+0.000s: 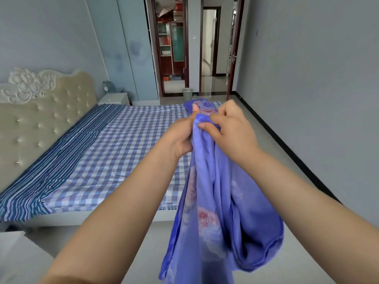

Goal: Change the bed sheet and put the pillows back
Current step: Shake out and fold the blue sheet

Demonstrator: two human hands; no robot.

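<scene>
Sheet (215, 201) — bunched in both hands' grip

No writing, label, brand, number or sign can be read anywhere in this view. The bottle (105, 86) on the bedside cabinet (113, 98) seems to carry a label, but it is too small and blurred to make out any letters
</scene>
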